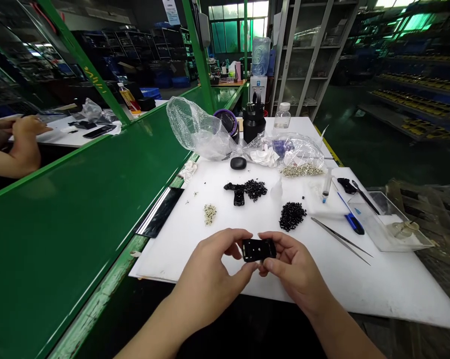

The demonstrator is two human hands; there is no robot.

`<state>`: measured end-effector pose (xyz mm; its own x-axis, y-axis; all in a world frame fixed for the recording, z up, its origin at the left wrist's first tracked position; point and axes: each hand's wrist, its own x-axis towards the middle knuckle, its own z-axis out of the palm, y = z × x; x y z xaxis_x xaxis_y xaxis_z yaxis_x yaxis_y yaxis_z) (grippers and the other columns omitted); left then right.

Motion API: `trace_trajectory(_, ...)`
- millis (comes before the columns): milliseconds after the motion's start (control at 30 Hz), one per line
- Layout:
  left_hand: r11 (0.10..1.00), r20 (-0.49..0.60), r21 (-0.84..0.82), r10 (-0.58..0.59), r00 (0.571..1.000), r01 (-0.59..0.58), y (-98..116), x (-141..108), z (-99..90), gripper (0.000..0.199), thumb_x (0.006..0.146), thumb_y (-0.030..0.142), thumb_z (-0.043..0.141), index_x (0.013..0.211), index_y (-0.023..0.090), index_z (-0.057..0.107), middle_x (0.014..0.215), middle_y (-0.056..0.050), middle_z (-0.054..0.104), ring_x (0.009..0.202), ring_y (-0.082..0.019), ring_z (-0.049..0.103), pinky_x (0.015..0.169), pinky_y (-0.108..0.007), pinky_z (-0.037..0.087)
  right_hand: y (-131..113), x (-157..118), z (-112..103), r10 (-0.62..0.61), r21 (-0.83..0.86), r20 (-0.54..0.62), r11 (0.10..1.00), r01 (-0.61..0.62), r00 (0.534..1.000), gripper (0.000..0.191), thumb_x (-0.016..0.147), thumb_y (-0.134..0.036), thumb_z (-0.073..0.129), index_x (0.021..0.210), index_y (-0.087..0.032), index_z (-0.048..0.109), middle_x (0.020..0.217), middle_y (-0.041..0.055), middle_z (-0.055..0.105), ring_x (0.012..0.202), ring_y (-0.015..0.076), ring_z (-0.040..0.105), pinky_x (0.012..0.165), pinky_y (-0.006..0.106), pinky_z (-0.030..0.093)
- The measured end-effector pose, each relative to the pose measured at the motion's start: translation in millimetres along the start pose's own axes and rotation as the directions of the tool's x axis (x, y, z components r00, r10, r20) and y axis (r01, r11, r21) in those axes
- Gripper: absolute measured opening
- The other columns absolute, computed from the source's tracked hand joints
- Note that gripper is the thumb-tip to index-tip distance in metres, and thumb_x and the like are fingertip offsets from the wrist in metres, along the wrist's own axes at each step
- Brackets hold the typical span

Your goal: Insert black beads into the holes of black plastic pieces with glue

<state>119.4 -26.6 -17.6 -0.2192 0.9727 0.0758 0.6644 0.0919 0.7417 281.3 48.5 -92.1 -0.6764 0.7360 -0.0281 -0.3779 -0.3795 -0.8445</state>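
Black rectangular part (259, 250), pale spots on its face, between 2 hands (215, 276)

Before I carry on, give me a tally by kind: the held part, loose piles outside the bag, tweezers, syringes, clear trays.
Held black part: 1
Black piles: 2
Pale pile: 1
Tweezers: 1
Syringe: 1
Clear tray: 1
Total: 7

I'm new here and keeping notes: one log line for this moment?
left hand: on black part | right hand: on black part | black part: held above white work surface
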Motion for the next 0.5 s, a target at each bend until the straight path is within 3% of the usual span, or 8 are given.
trace_trajectory(67,0.993,0.067,0.112,0.032,0.997,-0.039,-1,-1,-9.1,0.031,0.076,0.023,0.069,0.105,0.029,0.061,0.086,0.004,0.064,0.079,-0.015,0.061,0.074,-0.03,0.048,-2,-1,4,0.024,-0.065,-0.006,0.998,-0.024,1.0,0.04,0.074,-0.02,0.078,0.111,-0.021,0.063,0.086,0.0016,0.068,0.07,0.0113,0.063,0.07,0.027,0.054)
trace_trajectory(167,0.987,0.123,0.131,0.075,0.99,-0.092,1,-4,-16.6,0.03,0.078,0.024,0.069,0.105,0.032,0.06,0.076,0.008,0.062,0.066,-0.01,0.059,0.064,-0.024,0.047,-7,-2,9,0.085,-0.145,-0.008,0.986,-0.085,0.996,0.04,0.073,-0.019,0.079,0.11,-0.021,0.062,0.093,0.0031,0.068,0.08,0.0134,0.064,0.078,0.029,0.053)
trace_trajectory(267,0.973,0.053,0.065,0.216,0.975,-0.219,4,-8,-12.2,0.037,0.076,0.019,0.07,0.109,0.031,0.058,0.074,0.009,0.061,0.063,-0.007,0.057,0.061,-0.019,0.047,-10,-2,11,0.097,-0.131,0.075,0.988,-0.087,0.992,0.038,0.075,-0.02,0.078,0.109,-0.02,0.062,0.098,0.0057,0.068,0.093,0.0181,0.064,0.085,0.034,0.051)
trace_trajectory(367,0.942,-0.023,0.007,0.335,0.942,-0.335,8,-13,-1.5,0.043,0.075,0.012,0.069,0.114,0.026,0.057,0.079,0.006,0.062,0.068,-0.006,0.058,0.068,-0.018,0.049,-9,-1,9,0.058,-0.065,0.159,0.997,-0.049,0.986,0.032,0.079,-0.018,0.074,0.109,-0.02,0.063,0.093,0.0058,0.068,0.09,0.0188,0.065,0.083,0.035,0.052)
trace_trajectory(500,0.927,-0.112,-0.02,0.369,0.923,-0.373,16,-15,11.5,0.049,0.076,0.005,0.063,0.122,0.022,0.056,0.086,0.001,0.062,0.077,-0.009,0.058,0.072,-0.021,0.051,0,0,5,-0.029,-0.005,0.1,1.0,0.03,0.995,0.03,0.079,-0.014,0.073,0.106,-0.022,0.065,0.093,0.0034,0.069,0.086,0.0153,0.066,0.081,0.029,0.053)
